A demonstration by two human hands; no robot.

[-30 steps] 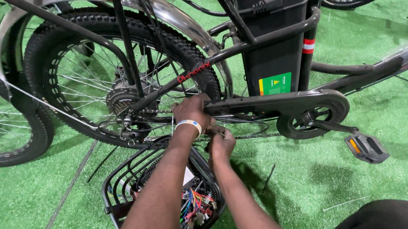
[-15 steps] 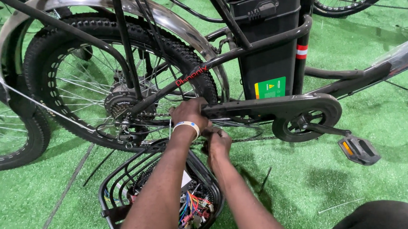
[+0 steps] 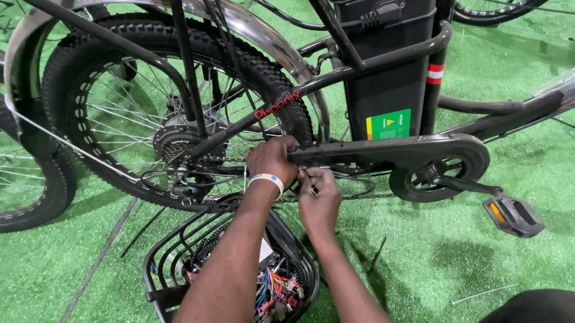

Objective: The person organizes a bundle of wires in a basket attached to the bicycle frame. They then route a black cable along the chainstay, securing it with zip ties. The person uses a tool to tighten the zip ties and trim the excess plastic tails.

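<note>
since the earlier frames the hands have barely shifted: both stay at the rear end of the chain guard, and the view has only slid a little, so the pedal sits slightly further right and lower in the frame.

in the head view, the left hand (image 3: 272, 159) is curled over the rear end of the black chain guard (image 3: 397, 153), fingers wrapped down around it near the chainstay, a pale wristband on the wrist. the right hand (image 3: 320, 199) is just beside it and slightly lower, fingers pinched narrow on a small dark object at the guard's underside; what that object is cannot be told. the two hands are nearly touching.

the chain guard runs from the hands rightward to the crank, where the pedal (image 3: 513, 215) sticks out over the green turf floor (image 3: 430, 261). left of the hands stands the knobby rear wheel (image 3: 102, 85) with its hub motor (image 3: 180, 139) and a shiny fender (image 3: 177, 2) arching over it. above the guard rises the black battery pack (image 3: 384, 60). below the forearms a black wire basket (image 3: 171, 255) rests on the turf, holding coloured wires.
</note>
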